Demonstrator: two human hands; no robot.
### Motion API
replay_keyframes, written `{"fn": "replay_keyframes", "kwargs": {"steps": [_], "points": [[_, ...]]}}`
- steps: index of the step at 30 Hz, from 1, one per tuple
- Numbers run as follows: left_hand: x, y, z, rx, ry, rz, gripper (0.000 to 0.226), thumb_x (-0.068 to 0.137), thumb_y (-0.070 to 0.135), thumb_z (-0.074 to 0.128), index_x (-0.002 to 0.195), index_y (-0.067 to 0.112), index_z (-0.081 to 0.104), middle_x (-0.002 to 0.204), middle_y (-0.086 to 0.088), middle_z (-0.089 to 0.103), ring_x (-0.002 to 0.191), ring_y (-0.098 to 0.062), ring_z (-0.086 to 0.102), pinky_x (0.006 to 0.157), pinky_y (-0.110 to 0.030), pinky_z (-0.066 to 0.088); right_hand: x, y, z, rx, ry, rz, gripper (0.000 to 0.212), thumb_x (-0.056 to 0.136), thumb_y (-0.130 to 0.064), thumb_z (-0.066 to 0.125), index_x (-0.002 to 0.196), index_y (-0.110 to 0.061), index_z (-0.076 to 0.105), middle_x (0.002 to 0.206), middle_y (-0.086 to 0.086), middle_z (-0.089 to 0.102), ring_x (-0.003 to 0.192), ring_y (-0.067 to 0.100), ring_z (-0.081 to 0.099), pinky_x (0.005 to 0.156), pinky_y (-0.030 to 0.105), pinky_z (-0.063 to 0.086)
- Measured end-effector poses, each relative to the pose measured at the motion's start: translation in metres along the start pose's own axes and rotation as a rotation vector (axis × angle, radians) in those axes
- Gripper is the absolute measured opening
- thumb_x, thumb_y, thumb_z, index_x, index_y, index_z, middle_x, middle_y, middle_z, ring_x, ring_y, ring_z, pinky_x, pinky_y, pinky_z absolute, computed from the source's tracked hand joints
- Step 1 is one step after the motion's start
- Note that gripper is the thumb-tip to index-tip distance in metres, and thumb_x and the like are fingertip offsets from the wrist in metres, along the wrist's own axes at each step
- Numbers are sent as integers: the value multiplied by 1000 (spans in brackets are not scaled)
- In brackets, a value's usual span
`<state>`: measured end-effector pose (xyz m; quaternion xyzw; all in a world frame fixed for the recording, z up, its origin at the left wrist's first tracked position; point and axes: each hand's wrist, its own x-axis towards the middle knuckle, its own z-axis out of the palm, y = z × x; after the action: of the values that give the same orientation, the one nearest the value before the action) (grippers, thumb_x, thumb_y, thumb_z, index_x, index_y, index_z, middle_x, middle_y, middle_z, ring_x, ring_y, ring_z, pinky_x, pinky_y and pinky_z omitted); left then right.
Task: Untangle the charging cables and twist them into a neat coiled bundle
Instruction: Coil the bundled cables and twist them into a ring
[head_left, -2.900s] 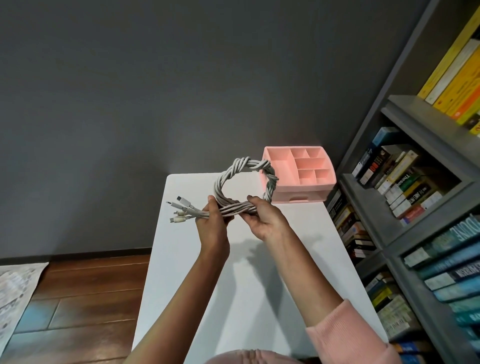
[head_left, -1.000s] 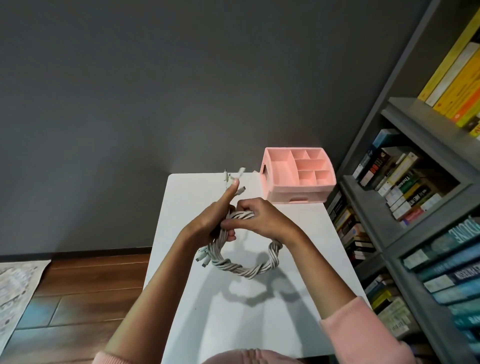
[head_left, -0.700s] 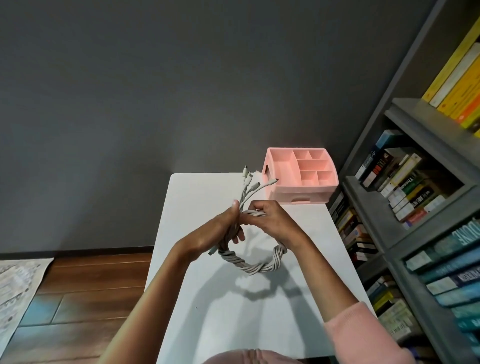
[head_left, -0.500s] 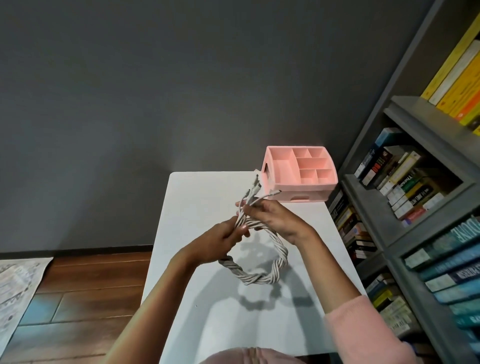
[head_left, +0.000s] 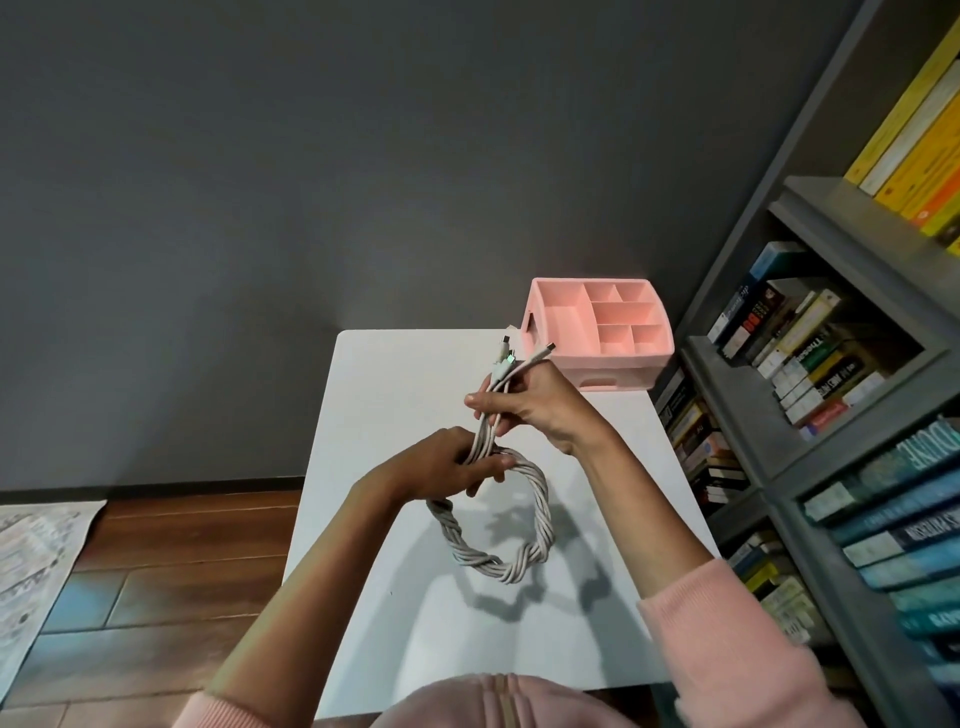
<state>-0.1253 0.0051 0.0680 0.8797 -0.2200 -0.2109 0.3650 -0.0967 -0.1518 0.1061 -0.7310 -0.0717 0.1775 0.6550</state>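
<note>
The left hand (head_left: 447, 467) covers the top of the twisted cable ring (head_left: 493, 561), so the spot where the loose ends (head_left: 484, 431) leave the twist cannot be seen, and a stretch of those ends is hidden inside the right hand (head_left: 535, 405). The plugs (head_left: 506, 358) sticking out above it are too small to tell their types. The bookshelf (head_left: 810, 208) is cut off by the right and top edges, and the printed sheet (head_left: 36, 561) runs off the left edge, its print unreadable.
</note>
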Motion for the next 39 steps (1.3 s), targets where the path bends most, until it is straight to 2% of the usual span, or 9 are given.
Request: {"fn": "replay_keyframes", "kwargs": {"steps": [7,14,23,27,30,32,34,37,39], "points": [[4,1,0,-12,55,-21,32,89,47,58,80,18,66,56,3,54,52,-10,51,56,-22,46,7,-7,0,33,106,34,15,75,3,75,72,-1,61,68,5,61,59,14,60,51,18,50],[-2,9,2,17,216,97,40,88,46,60,73,11,45,55,-4,45,49,-14,36,52,-29,34,10,0,-9,462,90,323,11,84,2,67,78,-7,64,63,-6,67,55,0,63,49,8,46],[-8,8,23,38,369,80,24,101,34,33,86,16,30,55,-12,49,50,-26,42,59,-44,43,10,21,-12,475,124,446,12,81,-2,71,74,-7,64,59,-2,66,51,3,63,47,9,47],[-2,7,19,196,382,-18,26,102,34,29,88,14,36,65,-10,51,63,-37,52,61,-43,42,5,32,-11,297,202,431,19,80,-23,76,79,-11,62,68,1,59,54,8,57,50,16,50],[-1,4,13,314,376,-118,30,102,34,28,95,10,43,82,-19,60,76,-41,57,64,-39,39,2,43,-15,-224,473,346,55,85,-39,69,122,-4,49,120,10,53,105,25,57,71,31,53],[-1,2,9,355,361,-155,34,102,35,27,99,7,47,89,-20,62,82,-41,58,66,-39,39,-2,44,-19,-536,612,46,55,91,-26,62,137,-7,38,136,12,40,125,28,41,95,38,44],[-2,1,8,359,336,-174,34,102,34,29,99,7,48,92,-21,62,85,-41,58,67,-38,38,-8,35,-18,-591,396,-215,48,91,-8,56,137,-12,45,137,8,43,125,21,43,106,37,39],[1,5,7,294,323,-187,32,102,30,31,101,6,52,93,-22,63,85,-40,57,67,-37,38,-16,27,-3,-744,-155,-153,59,86,-4,57,142,-15,42,144,2,42,131,13,40,110,20,29],[3,7,6,205,317,-191,29,100,26,33,100,6,55,87,-19,64,78,-37,57,65,-37,41,-15,36,11,-856,-162,-134,61,86,-9,61,143,-18,39,143,0,44,131,16,41,109,26,32]]}}
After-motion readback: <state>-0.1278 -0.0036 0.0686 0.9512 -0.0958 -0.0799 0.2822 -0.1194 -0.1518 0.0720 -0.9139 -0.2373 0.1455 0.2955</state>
